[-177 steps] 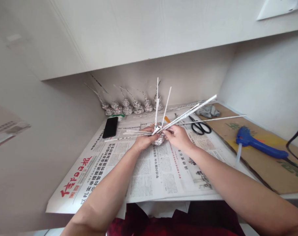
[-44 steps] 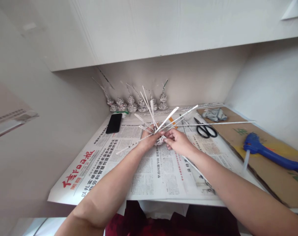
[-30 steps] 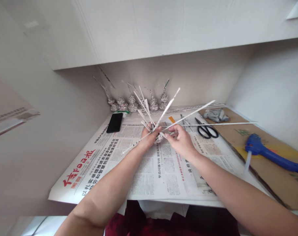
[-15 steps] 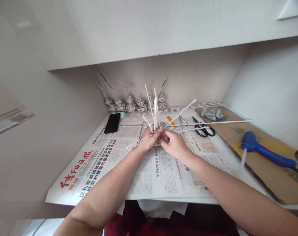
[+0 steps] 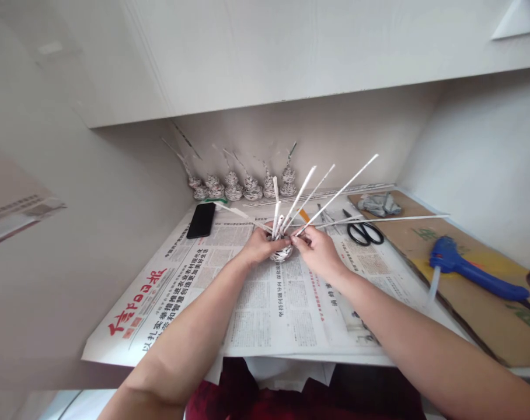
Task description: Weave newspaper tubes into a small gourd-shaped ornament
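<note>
Paper sticks [image 5: 299, 198] fan up and outward from the top of a small woven paper ball [image 5: 281, 253], which sits between the two hands over the middle of the newspaper [image 5: 256, 318] on the desk [image 5: 527, 371]. The left hand [image 5: 260, 245] wraps the ball's left side, its thumb pressed along the near upper rim and its other fingers curled round behind, partly hidden. On the opposite side, the right hand [image 5: 315, 248] has thumb and fingertips pinched together at the ball's edge, on the lower end of a long slanting stick [image 5: 337, 195]; the remaining fingers are tucked in, and how tightly they fold cannot be told.

Another long stick [image 5: 409, 218] runs out nearly level from behind the right hand, passing over the black scissors [image 5: 365, 232] and the sheet of cardboard [image 5: 501, 338]. Near the scissors are an orange strip [image 5: 304, 215] and some thin items too blurred to name. The cardboard carries a blue glue gun [image 5: 470, 271] and a crumpled grey wad [image 5: 381, 204]. To the left, a dark phone [image 5: 201, 220] lies on the newspaper, well apart from the hands. Along the back wall stands a row of six woven paper gourds [image 5: 252, 188], several with thin stems sticking up.
</note>
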Demonstrator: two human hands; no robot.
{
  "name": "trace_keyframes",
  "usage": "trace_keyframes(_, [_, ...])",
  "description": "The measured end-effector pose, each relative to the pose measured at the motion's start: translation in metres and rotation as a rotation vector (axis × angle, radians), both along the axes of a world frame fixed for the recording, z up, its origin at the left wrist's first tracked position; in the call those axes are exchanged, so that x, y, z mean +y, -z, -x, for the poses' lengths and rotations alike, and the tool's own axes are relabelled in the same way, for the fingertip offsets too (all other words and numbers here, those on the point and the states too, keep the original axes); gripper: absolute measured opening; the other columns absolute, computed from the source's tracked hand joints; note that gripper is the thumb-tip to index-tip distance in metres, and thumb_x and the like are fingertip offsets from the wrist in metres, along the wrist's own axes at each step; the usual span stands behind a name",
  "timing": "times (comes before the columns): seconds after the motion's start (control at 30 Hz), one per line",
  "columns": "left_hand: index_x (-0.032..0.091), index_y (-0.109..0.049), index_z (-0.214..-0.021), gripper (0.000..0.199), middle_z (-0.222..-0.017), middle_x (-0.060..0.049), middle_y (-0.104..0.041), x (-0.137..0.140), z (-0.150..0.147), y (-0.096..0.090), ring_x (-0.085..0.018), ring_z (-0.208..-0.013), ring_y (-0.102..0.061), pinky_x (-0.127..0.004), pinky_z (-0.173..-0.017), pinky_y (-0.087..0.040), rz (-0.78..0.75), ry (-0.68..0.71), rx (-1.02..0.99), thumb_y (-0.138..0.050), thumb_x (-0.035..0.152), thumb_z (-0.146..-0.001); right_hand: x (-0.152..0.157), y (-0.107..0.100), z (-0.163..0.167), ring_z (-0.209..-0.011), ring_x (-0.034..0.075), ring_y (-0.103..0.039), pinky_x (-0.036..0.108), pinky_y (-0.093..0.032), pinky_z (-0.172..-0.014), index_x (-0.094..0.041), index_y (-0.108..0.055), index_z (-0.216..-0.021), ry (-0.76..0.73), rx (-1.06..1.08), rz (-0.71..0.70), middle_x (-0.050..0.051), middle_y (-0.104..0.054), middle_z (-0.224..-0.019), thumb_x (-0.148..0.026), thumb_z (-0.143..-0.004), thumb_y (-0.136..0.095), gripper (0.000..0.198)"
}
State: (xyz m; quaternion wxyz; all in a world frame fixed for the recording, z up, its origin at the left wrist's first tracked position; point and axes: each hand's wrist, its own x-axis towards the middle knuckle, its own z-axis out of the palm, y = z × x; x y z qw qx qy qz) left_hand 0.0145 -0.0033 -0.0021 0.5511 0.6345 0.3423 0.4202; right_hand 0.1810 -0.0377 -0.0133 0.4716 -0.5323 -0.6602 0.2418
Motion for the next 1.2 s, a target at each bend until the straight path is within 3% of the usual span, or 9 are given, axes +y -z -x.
trace_keyframes(0.3, [0.012, -0.064, -0.087, 0.037, -0.08, -0.004, -0.068, 0.001, -0.006, 0.007, -0.015, -0.072, -0.061, -0.029, -0.073, -0.048, -0.015, -0.054, -0.011, -0.082, 0.028, -0.059, 0.0, -0.008, -0.001, -0.066, 0.018, -0.064, 0.031, -0.046, -0.066, -0.022, -0.063, -0.076, 0.108, -0.082, 0.092, 0.002, -0.071, -0.073, -0.032, -0.079, -0.06, 0.011])
trace_keyframes(0.57, [0.013, -0.064, -0.087, 0.033, -0.079, -0.003, -0.066, 0.001, -0.007, 0.009, -0.014, -0.073, -0.06, -0.028, -0.072, -0.047, -0.053, -0.099, -0.026, -0.08, 0.028, -0.061, 0.005, -0.003, -0.004, -0.072, 0.018, -0.064, 0.03, -0.046, -0.067, -0.023, -0.064, -0.08, 0.095, -0.089, 0.232, 0.002, -0.072, -0.08, -0.024, -0.078, -0.057, 0.008])
trace_keyframes(0.8, [0.013, -0.062, -0.082, 0.029, -0.072, 0.0, -0.063, 0.0, -0.009, 0.01, -0.013, -0.067, -0.059, -0.026, -0.068, -0.046, 0.01, -0.142, -0.02, -0.077, 0.029, -0.063, 0.006, -0.001, -0.005, -0.064, 0.017, -0.061, 0.029, -0.043, -0.062, -0.022, -0.063, -0.076, 0.105, -0.133, 0.291, 0.001, -0.068, -0.069, -0.03, -0.077, -0.06, 0.008])
trace_keyframes(0.97, [0.014, -0.062, -0.083, 0.026, -0.073, 0.0, -0.063, 0.0, -0.009, 0.012, -0.014, -0.069, -0.06, -0.026, -0.07, -0.046, 0.023, -0.137, -0.037, -0.074, 0.027, -0.064, 0.013, 0.011, -0.006, -0.06, 0.017, -0.062, 0.029, -0.045, -0.059, -0.021, -0.065, -0.088, 0.076, 0.011, 0.384, 0.001, -0.07, -0.068, -0.032, -0.076, -0.063, 0.015])
trace_keyframes(1.13, [0.013, -0.063, -0.083, 0.023, -0.076, -0.001, -0.066, 0.001, -0.009, 0.011, -0.015, -0.071, -0.061, -0.027, -0.071, -0.047, 0.008, -0.144, -0.041, -0.072, 0.025, -0.064, 0.018, 0.021, 0.0, -0.075, 0.018, -0.066, 0.032, -0.05, -0.073, -0.021, -0.067, -0.092, -0.03, 0.313, 0.252, 0.004, -0.073, -0.085, -0.034, -0.074, -0.065, 0.022])
trace_keyframes(1.2, [0.014, -0.063, -0.082, 0.021, -0.075, -0.001, -0.065, 0.002, -0.009, 0.012, -0.014, -0.07, -0.06, -0.026, -0.071, -0.046, 0.004, -0.14, -0.046, -0.071, 0.023, -0.064, 0.019, 0.023, 0.002, -0.075, 0.018, -0.066, 0.032, -0.051, -0.075, -0.02, -0.066, -0.089, -0.061, 0.401, 0.234, 0.003, -0.073, -0.082, -0.035, -0.071, -0.068, 0.023])
